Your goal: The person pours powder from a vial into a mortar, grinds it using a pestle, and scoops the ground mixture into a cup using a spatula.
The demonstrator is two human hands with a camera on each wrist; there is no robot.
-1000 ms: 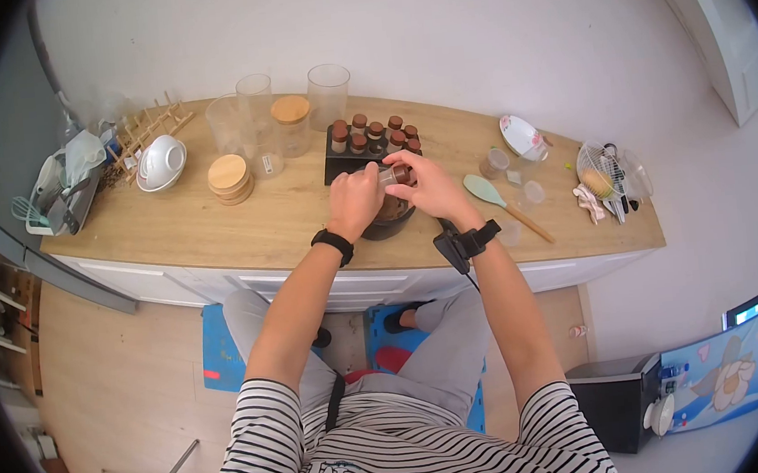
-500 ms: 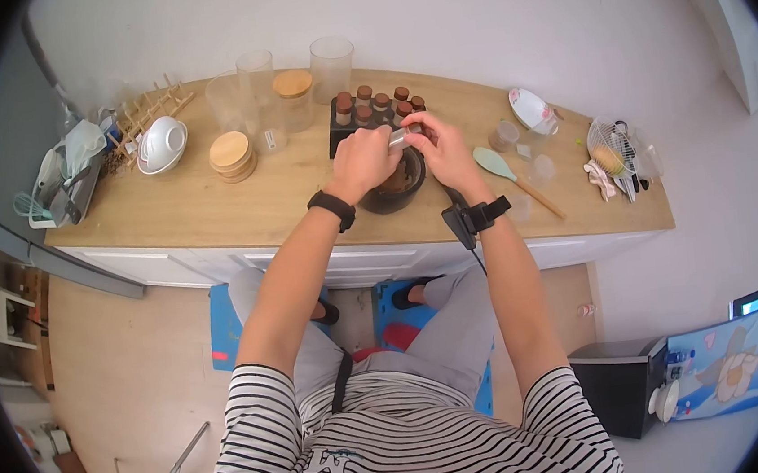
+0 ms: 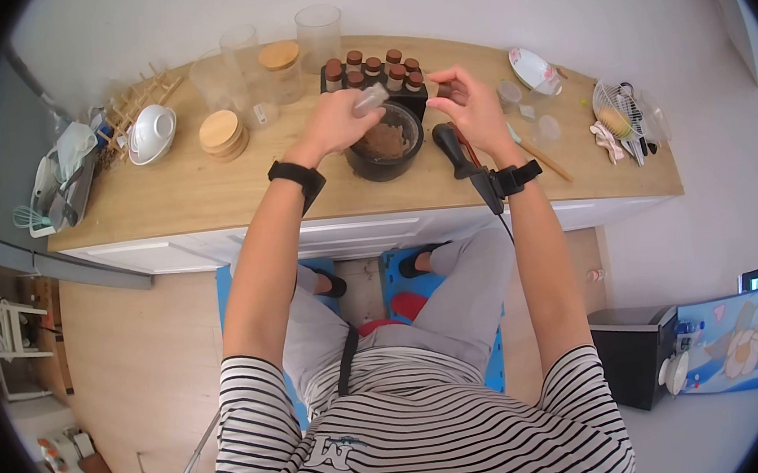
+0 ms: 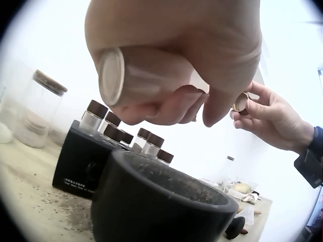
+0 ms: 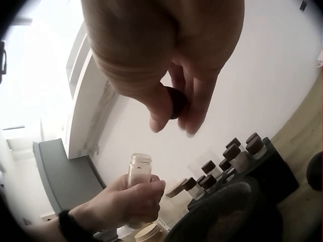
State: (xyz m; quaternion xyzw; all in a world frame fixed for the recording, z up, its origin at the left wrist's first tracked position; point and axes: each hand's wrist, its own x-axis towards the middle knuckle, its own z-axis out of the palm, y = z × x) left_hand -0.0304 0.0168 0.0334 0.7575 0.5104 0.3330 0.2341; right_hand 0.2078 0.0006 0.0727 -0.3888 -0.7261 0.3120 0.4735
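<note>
My left hand grips a small clear jar, its uncapped threaded mouth showing in the right wrist view, just above the left side of a dark mortar. Brown powder lies in the mortar. Between thumb and fingers my right hand pinches a dark brown cap, held apart from the jar. Behind the mortar a black rack holds several small jars with brown caps.
Right of the mortar a black handle lies near a spatula, a white bowl and a wire basket. To the left are wooden-lidded jars, tall clear containers and stacked bowls.
My hands have moved apart: the left, with the jar, toward the left, and the right, with the cap, toward the right. Cap and jar are now separate, and the mortar is more exposed.
</note>
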